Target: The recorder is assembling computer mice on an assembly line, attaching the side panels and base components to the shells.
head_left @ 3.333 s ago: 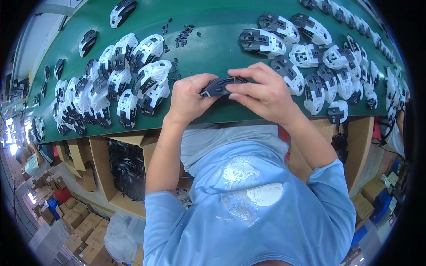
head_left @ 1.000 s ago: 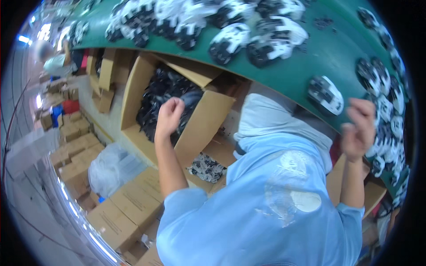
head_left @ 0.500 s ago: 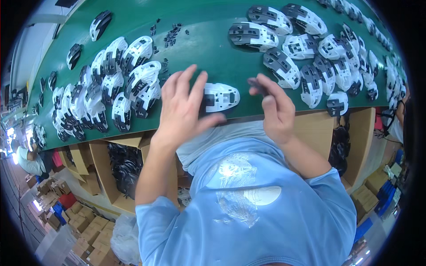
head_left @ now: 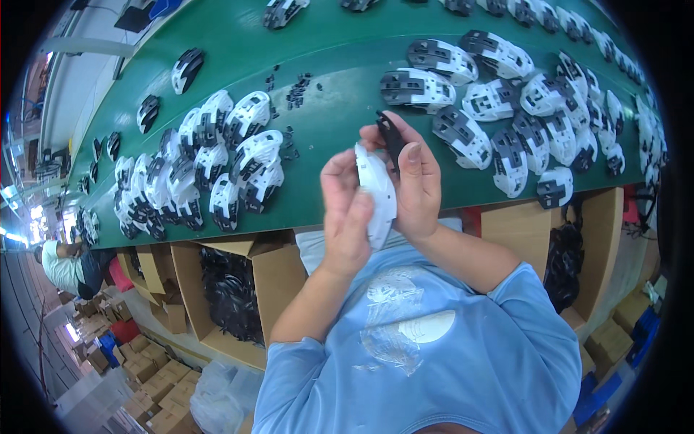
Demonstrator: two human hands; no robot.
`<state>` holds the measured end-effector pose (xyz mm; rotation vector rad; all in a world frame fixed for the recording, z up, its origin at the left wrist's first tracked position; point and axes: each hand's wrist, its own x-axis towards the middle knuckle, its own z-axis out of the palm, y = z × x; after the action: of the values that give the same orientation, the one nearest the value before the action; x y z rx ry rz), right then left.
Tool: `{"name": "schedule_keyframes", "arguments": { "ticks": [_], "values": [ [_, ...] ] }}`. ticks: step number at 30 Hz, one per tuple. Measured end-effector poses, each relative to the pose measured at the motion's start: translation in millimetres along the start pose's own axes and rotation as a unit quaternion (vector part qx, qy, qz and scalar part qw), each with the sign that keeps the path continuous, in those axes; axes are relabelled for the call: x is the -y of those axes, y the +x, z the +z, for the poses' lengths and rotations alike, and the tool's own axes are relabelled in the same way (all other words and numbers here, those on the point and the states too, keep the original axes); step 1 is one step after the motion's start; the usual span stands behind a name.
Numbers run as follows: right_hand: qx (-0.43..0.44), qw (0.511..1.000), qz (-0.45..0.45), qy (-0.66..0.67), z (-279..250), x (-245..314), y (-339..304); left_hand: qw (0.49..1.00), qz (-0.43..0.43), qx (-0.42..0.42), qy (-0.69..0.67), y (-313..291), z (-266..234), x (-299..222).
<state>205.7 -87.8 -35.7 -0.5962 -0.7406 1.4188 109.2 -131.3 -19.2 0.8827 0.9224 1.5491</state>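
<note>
Left grip [head_left: 347, 217]: spread earlier, now clasped white curved shell [head_left: 379, 195].
Shell: lifted off green bench [head_left: 347, 108], tipped on edge between grips.
Right grip [head_left: 417, 192]: held slim black piece [head_left: 390, 139] alongside.

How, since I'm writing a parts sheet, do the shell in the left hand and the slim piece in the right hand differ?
Colour: the shell in the left hand is white; the slim piece in the right hand is black. Visible size: the shell shows broader and longer than the slim piece. Place: the slim piece reaches farther from the person's body than the shell. Both are hand-held.
</note>
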Motion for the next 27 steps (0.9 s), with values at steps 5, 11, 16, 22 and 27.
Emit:
{"name": "schedule_keyframes", "arguments": {
  "ticks": [5, 11, 16, 22, 27],
  "values": [
    [0.128, 0.966, -0.130, -0.185, -16.4, 9.9, 21.8, 0.989, -0.123, 0.036, -0.074, 4.7, -21.1, -5.5],
    [0.190, 0.902, -0.185, -0.340, -9.8, 30.4, 12.6, 0.986, 0.138, -0.089, 0.019, 16.8, -32.0, -5.5],
    [0.211, 0.908, -0.149, -0.331, -6.8, 20.7, 8.8, 0.970, 0.209, -0.058, 0.114, 18.7, -40.5, -0.1],
    [0.220, 0.903, -0.159, -0.333, -6.4, 20.8, 12.9, 0.956, 0.228, -0.029, 0.181, 18.0, -47.2, 7.0],
    [0.226, 0.900, -0.138, -0.347, -4.3, 28.4, 15.3, 0.932, 0.254, -0.049, 0.253, 21.0, -54.7, 9.4]
  ]
}}
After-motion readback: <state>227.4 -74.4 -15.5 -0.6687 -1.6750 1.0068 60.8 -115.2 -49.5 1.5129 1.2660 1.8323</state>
